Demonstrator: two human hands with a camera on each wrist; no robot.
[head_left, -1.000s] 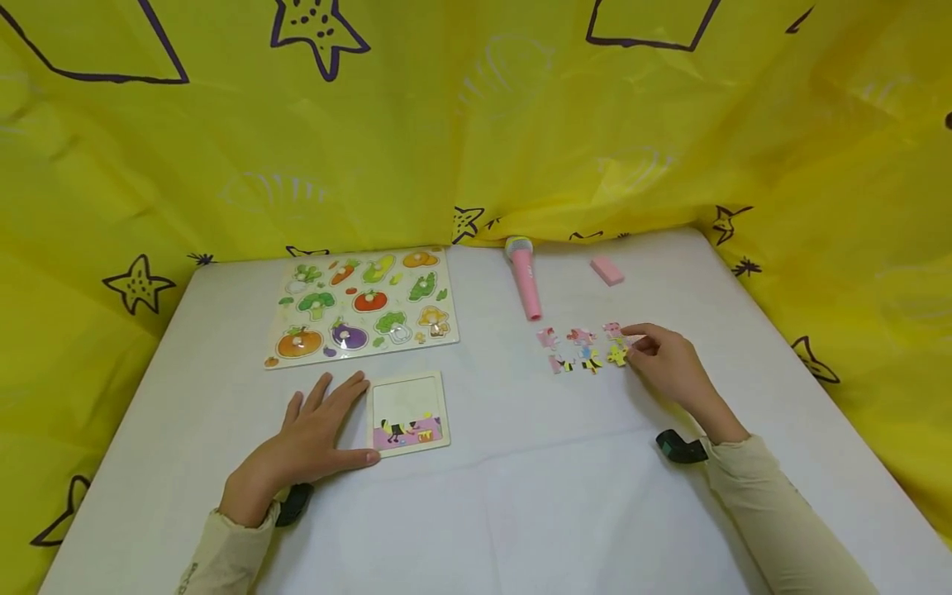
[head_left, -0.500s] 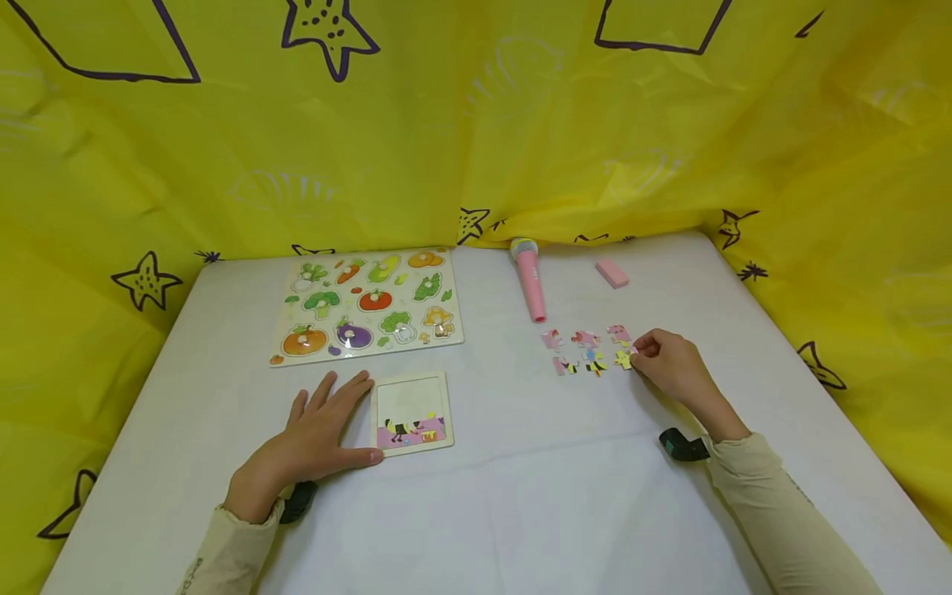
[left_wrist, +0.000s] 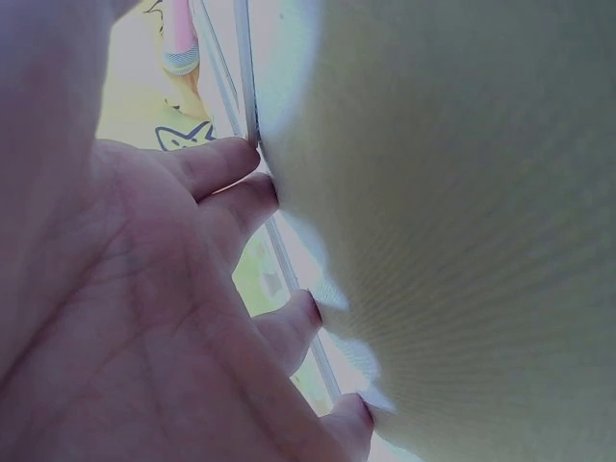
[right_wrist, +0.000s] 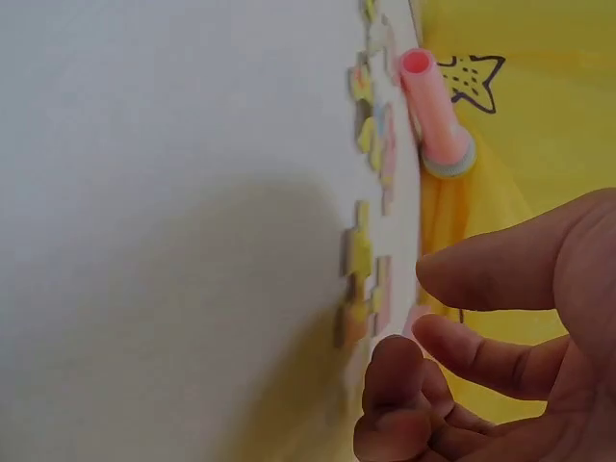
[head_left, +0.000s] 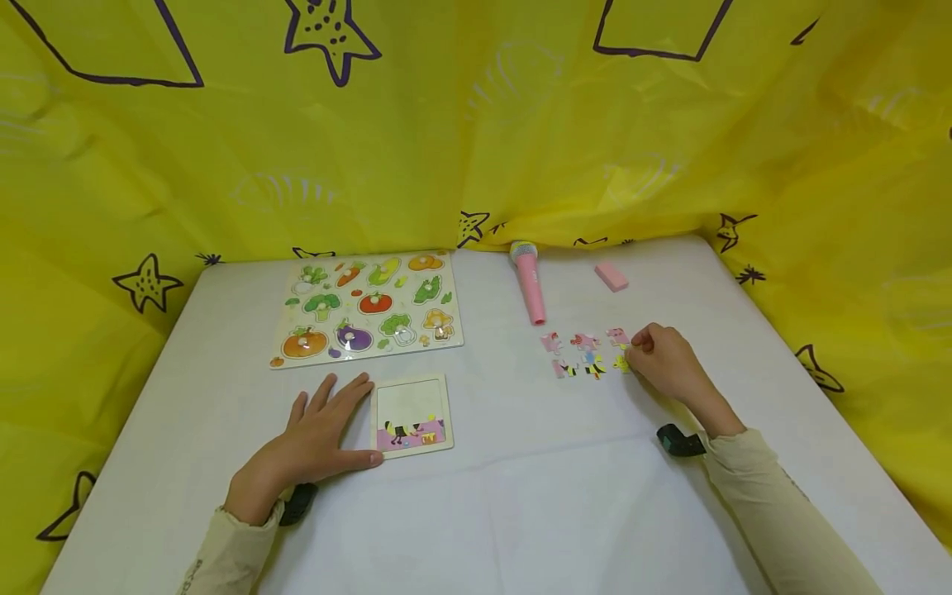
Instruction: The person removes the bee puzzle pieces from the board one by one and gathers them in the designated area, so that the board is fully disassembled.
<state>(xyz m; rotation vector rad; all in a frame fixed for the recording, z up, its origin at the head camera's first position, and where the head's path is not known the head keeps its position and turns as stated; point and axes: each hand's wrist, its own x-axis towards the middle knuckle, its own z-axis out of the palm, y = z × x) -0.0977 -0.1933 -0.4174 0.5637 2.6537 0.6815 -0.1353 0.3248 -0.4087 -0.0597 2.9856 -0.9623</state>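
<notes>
My left hand (head_left: pixel 312 438) rests on the table with fingers spread, its thumb and fingertips at the left edge of a small square puzzle tray (head_left: pixel 449 405). A strip of bee picture (head_left: pixel 409 433) fills the tray's lower part; above it the tray is bare. At the right, my right hand (head_left: pixel 669 364) hovers low beside small loose jigsaw pieces, its fingers bent. A pink piece (head_left: pixel 617 336) and a yellow piece (head_left: pixel 621 364) lie right at its fingertips. The right wrist view shows a gap between thumb (right_wrist: pixel 481 274) and index finger, with nothing seen held.
Other jigsaw pieces (head_left: pixel 586 340) lie in two rows to the left of the right hand. Behind them are a pink toy microphone (head_left: pixel 530 289) and a pink block (head_left: pixel 611 277). A vegetable puzzle board (head_left: pixel 402 297) lies beyond the tray. Yellow cloth (head_left: pixel 446 124) hangs behind the table.
The right hand's fingertips have shifted slightly among the pieces at the right end and now cover part of the yellow piece. The left hand stays at the tray. The head view has shifted slightly.
</notes>
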